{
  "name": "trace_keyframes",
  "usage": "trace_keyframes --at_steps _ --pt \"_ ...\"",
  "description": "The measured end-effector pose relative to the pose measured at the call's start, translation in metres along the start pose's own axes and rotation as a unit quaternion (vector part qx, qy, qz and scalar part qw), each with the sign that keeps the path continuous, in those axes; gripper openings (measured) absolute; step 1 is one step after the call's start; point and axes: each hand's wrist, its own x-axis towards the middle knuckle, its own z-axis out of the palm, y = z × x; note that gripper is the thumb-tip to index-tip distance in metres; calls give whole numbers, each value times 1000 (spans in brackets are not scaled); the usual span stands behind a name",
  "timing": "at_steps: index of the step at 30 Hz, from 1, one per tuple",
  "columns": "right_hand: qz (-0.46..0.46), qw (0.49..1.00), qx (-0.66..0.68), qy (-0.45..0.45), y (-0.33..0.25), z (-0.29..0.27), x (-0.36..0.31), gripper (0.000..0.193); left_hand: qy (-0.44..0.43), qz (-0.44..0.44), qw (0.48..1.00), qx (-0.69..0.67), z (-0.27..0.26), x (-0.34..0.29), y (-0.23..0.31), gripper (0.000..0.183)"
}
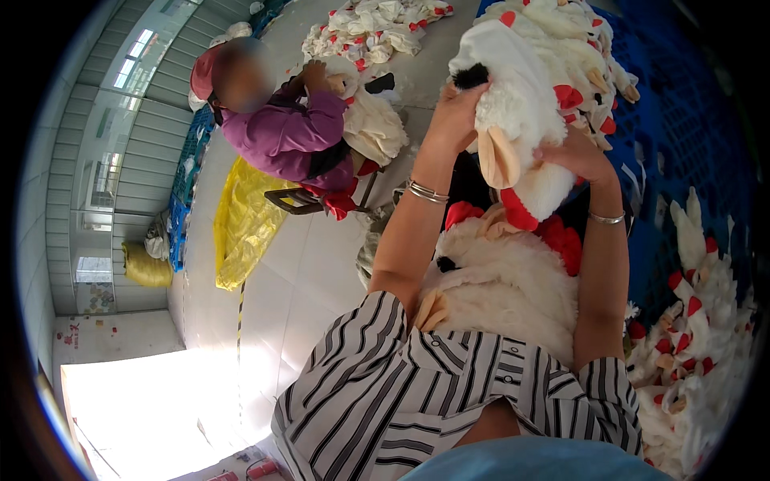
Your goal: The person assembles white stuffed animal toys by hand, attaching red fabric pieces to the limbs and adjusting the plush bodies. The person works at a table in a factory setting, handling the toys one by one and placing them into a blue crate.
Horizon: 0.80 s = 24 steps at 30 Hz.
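Note:
Raised in front of me is an unstuffed white plush animal skin (525, 104), with a black patch, a tan ear and red tips. My left hand (461, 116) is closed on its left side, just below the black patch. On the lower right edge, my right hand (579, 154) grips the fur, its fingertips partly sunk in it. A second plush skin (505, 280) lies across my lap, with red pieces, a black spot and tan ears. The raised skin hangs just above it, its red tip close to the lap piece.
Plush skins (577, 48) are heaped on a blue pallet (650, 144) at the far right, and another pile (690, 369) lies nearer right. A seated co-worker (289, 136) in purple handles white plush at the left, beside a yellow plastic sheet (245, 220). More skins (373, 32) lie on the far floor.

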Motion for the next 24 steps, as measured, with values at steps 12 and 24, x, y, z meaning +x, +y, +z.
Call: trace_keyframes --at_steps 12,24 --pt "40 881 377 282 69 -39 25 35 -163 -34 946 277 2 -27 -59 99" --pt "79 902 349 243 44 -13 19 42 0 164 908 385 -26 -20 -75 50"
